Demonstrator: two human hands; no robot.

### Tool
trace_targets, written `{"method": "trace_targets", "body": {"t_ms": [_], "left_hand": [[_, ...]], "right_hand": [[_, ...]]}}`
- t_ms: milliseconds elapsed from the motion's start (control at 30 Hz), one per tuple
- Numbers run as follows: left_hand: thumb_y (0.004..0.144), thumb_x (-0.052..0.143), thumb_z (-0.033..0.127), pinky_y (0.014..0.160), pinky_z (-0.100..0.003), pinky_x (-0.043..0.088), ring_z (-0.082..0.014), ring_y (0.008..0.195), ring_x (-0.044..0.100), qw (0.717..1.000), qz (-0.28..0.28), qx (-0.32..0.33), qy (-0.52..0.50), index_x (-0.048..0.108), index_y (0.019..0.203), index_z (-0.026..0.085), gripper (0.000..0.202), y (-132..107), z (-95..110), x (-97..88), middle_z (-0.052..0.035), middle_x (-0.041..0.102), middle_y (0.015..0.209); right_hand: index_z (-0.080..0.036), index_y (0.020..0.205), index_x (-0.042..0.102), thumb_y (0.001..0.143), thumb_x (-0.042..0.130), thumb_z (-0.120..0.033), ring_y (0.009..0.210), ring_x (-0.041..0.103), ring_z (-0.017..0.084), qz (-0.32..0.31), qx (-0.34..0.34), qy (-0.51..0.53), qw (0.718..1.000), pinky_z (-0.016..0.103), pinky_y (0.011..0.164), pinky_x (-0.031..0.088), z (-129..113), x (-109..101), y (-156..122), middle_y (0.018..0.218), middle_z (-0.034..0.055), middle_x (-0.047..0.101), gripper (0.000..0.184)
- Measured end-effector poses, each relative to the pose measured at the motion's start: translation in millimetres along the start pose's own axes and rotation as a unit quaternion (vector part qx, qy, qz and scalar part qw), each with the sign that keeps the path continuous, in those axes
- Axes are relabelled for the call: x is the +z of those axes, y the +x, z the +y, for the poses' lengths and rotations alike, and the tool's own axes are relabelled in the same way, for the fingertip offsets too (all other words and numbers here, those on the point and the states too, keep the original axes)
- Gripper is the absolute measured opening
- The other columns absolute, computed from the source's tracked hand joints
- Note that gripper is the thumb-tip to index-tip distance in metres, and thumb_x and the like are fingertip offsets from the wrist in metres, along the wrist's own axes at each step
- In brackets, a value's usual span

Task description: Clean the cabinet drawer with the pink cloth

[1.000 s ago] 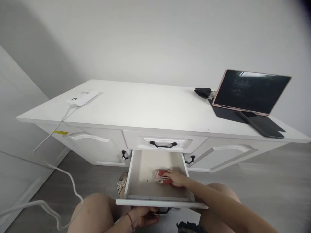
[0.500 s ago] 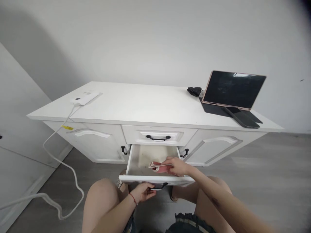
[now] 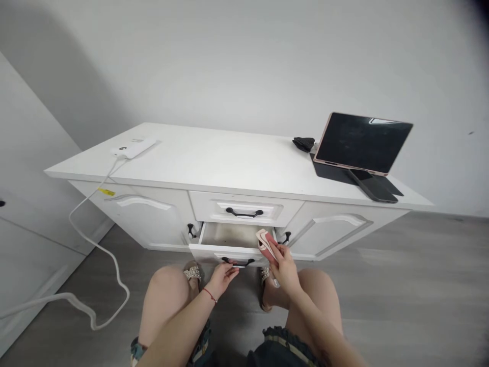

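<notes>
The lower drawer (image 3: 206, 253) of the white cabinet stands partly pulled out, and its pale inside shows. My left hand (image 3: 222, 278) is at the left end of the drawer's black handle (image 3: 244, 264), thumb above and curled fingers below. In my right hand (image 3: 284, 267) is a folded pink-red and cream cloth (image 3: 266, 242), its fingers closed round it. The cloth is raised over the right front corner of the drawer. Part of the drawer's right side is hidden behind the cloth and hand.
A tablet (image 3: 362, 142) on a stand, a dark phone (image 3: 372, 186) and a small black folded item (image 3: 303, 143) are on the cabinet top (image 3: 221, 158). At the left lies a white power strip (image 3: 133, 149), its cord (image 3: 114, 260) hanging to the floor. My knees flank the drawer.
The drawer has slid further in, with my left hand following at its handle. My right hand has lifted the cloth out of the drawer, up and toward the right.
</notes>
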State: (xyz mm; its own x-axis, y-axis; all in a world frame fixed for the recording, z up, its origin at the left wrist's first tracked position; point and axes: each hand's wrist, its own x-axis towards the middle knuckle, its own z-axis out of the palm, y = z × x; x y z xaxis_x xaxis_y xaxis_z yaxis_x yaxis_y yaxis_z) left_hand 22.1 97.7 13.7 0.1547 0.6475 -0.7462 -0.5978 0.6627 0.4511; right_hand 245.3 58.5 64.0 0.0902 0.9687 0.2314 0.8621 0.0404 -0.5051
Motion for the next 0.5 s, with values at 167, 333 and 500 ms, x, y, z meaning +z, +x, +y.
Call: {"method": "trace_targets", "body": {"t_ms": [167,333,500], "left_hand": [[0.083,0.045,0.018,0.068,-0.033,0.056,-0.0182,0.065,0.066,0.997,-0.032,0.023,-0.067,0.055,0.069,0.019,0.017,-10.7,6.0,9.4,-0.0035,0.063,0.062],[0.082,0.045,0.023,0.059,-0.029,0.051,-0.0175,0.064,0.064,0.992,-0.037,0.037,-0.114,0.058,0.069,0.019,0.019,-9.1,4.9,15.8,-0.0042,0.062,0.064],[0.083,0.043,0.019,0.058,-0.028,0.050,-0.0155,0.063,0.060,0.988,-0.026,0.059,-0.138,0.059,0.070,0.019,0.021,-3.7,0.1,18.3,-0.0038,0.062,0.068]], "right_hand": [[-0.023,0.136,0.048,0.074,0.043,-0.004,0.114,0.050,0.027,0.001,-0.031,0.049,0.998,0.044,0.100,0.046,-27.2,24.0,12.7,0.122,0.0129,0.046,0.066],[-0.027,0.132,0.053,0.080,0.047,-0.008,0.109,0.052,0.023,-0.023,-0.077,0.078,0.994,0.038,0.097,0.048,-65.3,55.0,28.9,0.117,0.0095,0.049,0.055],[-0.032,0.134,0.050,0.085,0.050,-0.011,0.106,0.052,0.021,-0.069,-0.136,-0.006,0.988,0.032,0.089,0.051,-106.5,79.9,45.3,0.116,0.0072,0.051,0.054]]}}
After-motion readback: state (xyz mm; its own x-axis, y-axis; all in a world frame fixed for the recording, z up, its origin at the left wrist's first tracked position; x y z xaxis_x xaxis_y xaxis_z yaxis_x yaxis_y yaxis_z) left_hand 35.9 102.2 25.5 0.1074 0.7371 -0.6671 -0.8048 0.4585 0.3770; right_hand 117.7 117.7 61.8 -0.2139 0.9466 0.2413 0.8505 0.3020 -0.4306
